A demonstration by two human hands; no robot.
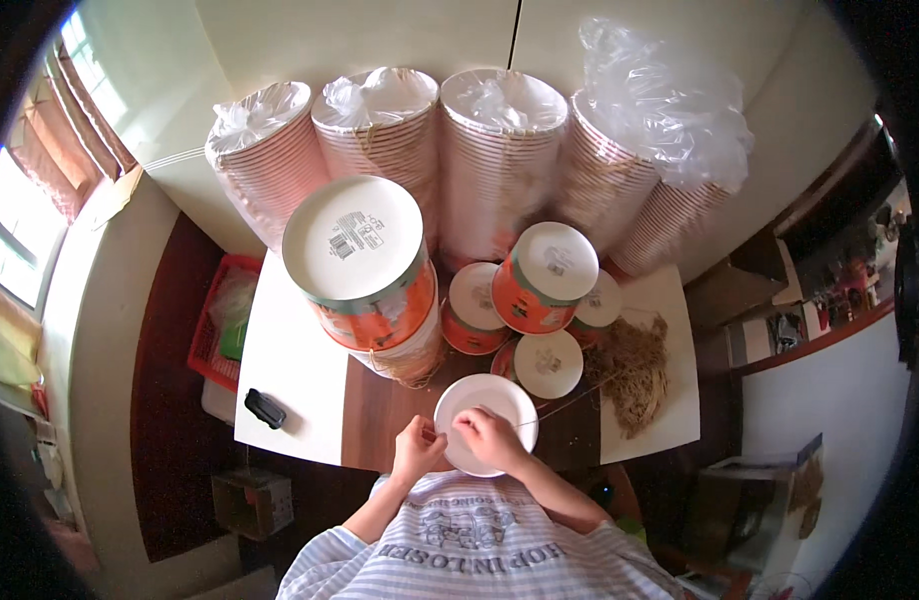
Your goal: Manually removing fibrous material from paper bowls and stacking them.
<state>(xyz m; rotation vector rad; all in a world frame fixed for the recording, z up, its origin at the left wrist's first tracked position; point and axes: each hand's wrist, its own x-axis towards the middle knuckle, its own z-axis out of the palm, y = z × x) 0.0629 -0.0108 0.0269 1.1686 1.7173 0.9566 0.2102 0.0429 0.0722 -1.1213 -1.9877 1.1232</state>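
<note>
A round white paper tub (460, 393) stands close in front of me at the table's near edge. At its left rim is my left hand (417, 452), fingers curled and pinched together; what they grip is too small to make out. My right hand (488, 440) is over the tub's white round, closed with the fingertips pinched, and what is in them cannot be seen clearly. A thin pale strand (555, 408) runs from beside the right hand toward a heap of dry straw-like fibre (635, 375) on the right.
Orange paper tubs stand upside down beyond my hands: a large one (355, 240) at left, smaller ones (555, 265) at centre. Tall stacks of nested tubs (500, 170) in clear plastic line the wall. A black object (266, 409) lies left; a red crate (208, 330) sits beyond the table.
</note>
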